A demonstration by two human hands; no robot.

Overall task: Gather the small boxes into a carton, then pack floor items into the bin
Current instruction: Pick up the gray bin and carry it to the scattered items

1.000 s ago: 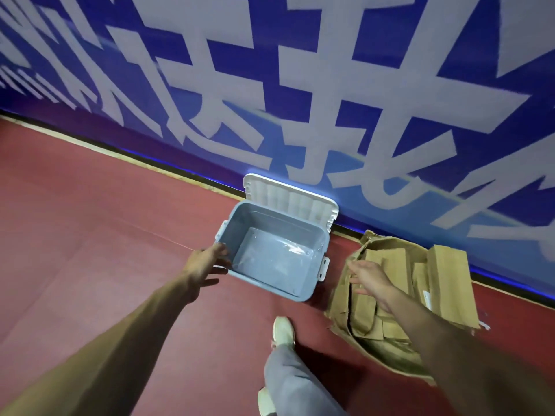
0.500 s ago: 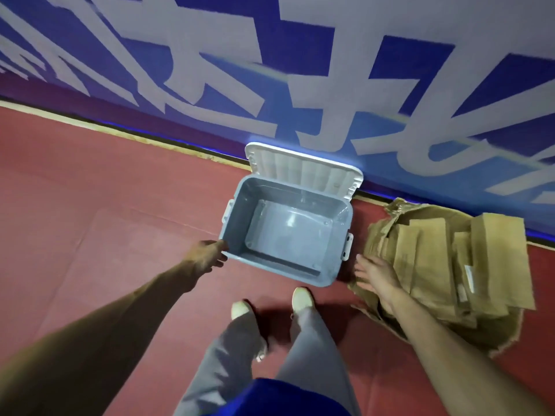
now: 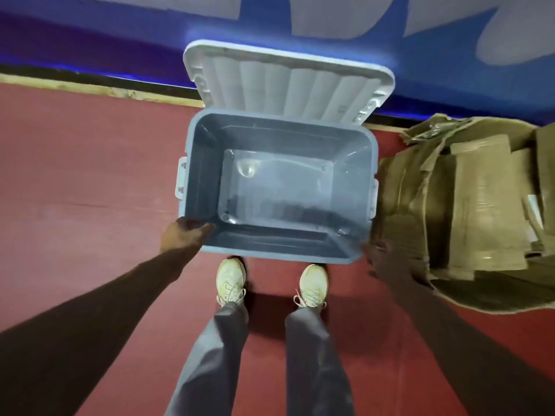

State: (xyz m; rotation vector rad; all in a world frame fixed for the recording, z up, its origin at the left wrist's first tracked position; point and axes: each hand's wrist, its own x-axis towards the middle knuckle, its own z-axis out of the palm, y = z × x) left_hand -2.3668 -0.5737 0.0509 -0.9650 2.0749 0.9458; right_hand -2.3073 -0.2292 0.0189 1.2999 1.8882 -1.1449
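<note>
The grey-blue plastic bin point(image 3: 354, 250) stands on the red floor right in front of my feet, with nothing inside it. Its white lid point(image 3: 288, 82) is swung back against the wall. My left hand point(image 3: 186, 237) grips the bin's front left corner, thumb over the rim. My right hand point(image 3: 383, 261) is dark and in shadow, between the bin's front right corner and the brown carton point(image 3: 399, 187); its fingers look loosely spread and hold nothing. Several flat small cardboard boxes point(image 3: 483, 205) lie piled in the carton.
A blue wall with large white lettering point(image 3: 90, 40) runs close behind the bin and carton. My two pale shoes point(image 3: 230, 280) stand just short of the bin's front rim. Red floor point(image 3: 90, 175) stretches to the left.
I have stepped up to the bin and now look straight down into it. My left hand went from touching the rim to gripping its corner. My right hand came off the carton's edge toward the bin.
</note>
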